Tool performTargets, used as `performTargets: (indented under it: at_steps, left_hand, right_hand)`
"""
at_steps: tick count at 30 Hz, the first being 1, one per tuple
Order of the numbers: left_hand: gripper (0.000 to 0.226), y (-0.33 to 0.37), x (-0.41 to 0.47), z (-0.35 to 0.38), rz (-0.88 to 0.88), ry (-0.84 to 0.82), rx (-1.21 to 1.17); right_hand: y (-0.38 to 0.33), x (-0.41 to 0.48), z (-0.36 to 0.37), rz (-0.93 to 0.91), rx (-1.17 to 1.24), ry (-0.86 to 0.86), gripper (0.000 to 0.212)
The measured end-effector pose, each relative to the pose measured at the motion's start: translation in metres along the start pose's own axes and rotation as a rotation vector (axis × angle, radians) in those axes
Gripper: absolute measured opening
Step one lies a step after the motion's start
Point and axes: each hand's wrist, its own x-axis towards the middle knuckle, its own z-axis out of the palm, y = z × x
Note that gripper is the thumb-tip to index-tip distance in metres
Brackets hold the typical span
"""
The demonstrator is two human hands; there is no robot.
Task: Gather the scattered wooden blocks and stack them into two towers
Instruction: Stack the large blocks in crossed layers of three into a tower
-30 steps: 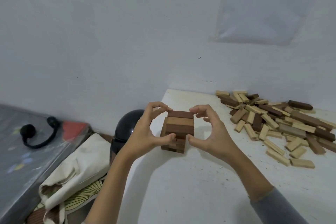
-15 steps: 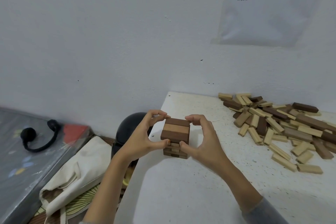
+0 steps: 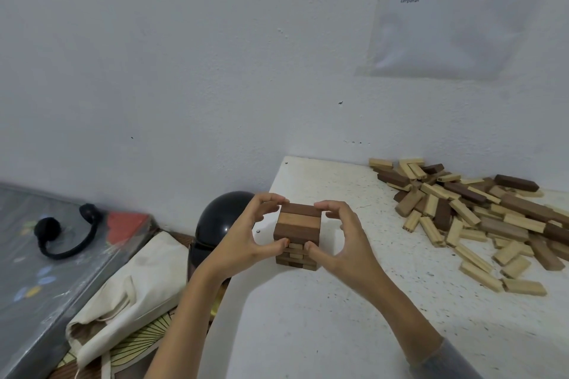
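Seen from the head camera, a short tower (image 3: 298, 224) of wooden blocks stands near the left edge of the white table (image 3: 308, 332). Its top layer is two dark blocks with a lighter one between. The left hand (image 3: 243, 243) and right hand (image 3: 349, 244) cup it from either side: the fingers (image 3: 271, 197) of each curl over the far top edge while the thumbs press the near face, so both hands pinch the tower. A loose pile of blocks (image 3: 480, 215) (light and dark mixed) lies well apart on the table's right, against the wall (image 3: 184, 71). Left of the table are a black helmet (image 3: 217, 221), a cream cloth bag (image 3: 132, 289), and black headphones (image 3: 46, 230) on a grey surface (image 3: 30, 286). A printed sheet (image 3: 455, 24) hangs on the wall.
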Motion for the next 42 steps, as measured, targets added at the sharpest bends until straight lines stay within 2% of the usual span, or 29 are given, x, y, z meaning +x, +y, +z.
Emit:
performTargets:
  at_steps: [5,7,10,12,15,18,20,24,30,32,34,36,42]
  left_hand:
    - [0.088,0.003,-0.018,0.000,-0.036,-0.054,-0.035]
    - [0.076,-0.001,-0.015,0.003,-0.069,0.003,-0.104]
    - [0.044,0.001,0.000,0.010,-0.287,0.149,-0.343]
    - [0.033,0.006,-0.002,0.021,-0.304,0.207,-0.454]
    - [0.048,0.010,-0.012,0.037,-0.307,0.282,-0.555]
    - [0.057,0.017,-0.007,0.048,-0.323,0.277,-0.577]
    - [0.058,0.020,-0.006,0.055,-0.345,0.279,-0.573]
    - [0.045,0.024,-0.007,0.063,-0.363,0.299,-0.593]
    - [0.062,0.023,-0.007,0.062,-0.353,0.292,-0.572]
    - [0.056,0.022,-0.008,0.061,-0.351,0.293,-0.573]
    - [0.057,0.023,-0.008,0.060,-0.352,0.300,-0.587]
    - [0.059,0.021,-0.007,0.060,-0.357,0.302,-0.605]
    - [0.045,0.022,-0.006,0.063,-0.379,0.340,-0.620]
  right_hand:
    - [0.006,-0.007,-0.007,-0.020,0.081,-0.071,0.075]
    - [0.005,-0.012,-0.005,0.017,0.192,-0.055,0.071]
    - [0.002,-0.015,0.006,0.145,0.406,0.083,0.062]
    - [-0.001,-0.017,0.016,0.212,0.490,0.125,0.061]
    - [-0.004,-0.016,0.031,0.255,0.588,0.102,0.051]
    - [-0.006,-0.010,0.044,0.302,0.627,0.078,0.062]
    - [-0.006,-0.005,0.048,0.329,0.661,0.043,0.071]
    - [-0.005,-0.001,0.050,0.371,0.737,0.062,0.050]
    - [-0.006,0.002,0.056,0.395,0.758,0.081,0.056]
    - [-0.005,0.003,0.058,0.377,0.758,0.084,0.070]
    - [-0.004,0.004,0.060,0.373,0.753,0.089,0.097]
    - [-0.004,0.004,0.062,0.366,0.754,0.098,0.110]
    - [-0.003,0.004,0.068,0.343,0.792,0.109,0.106]
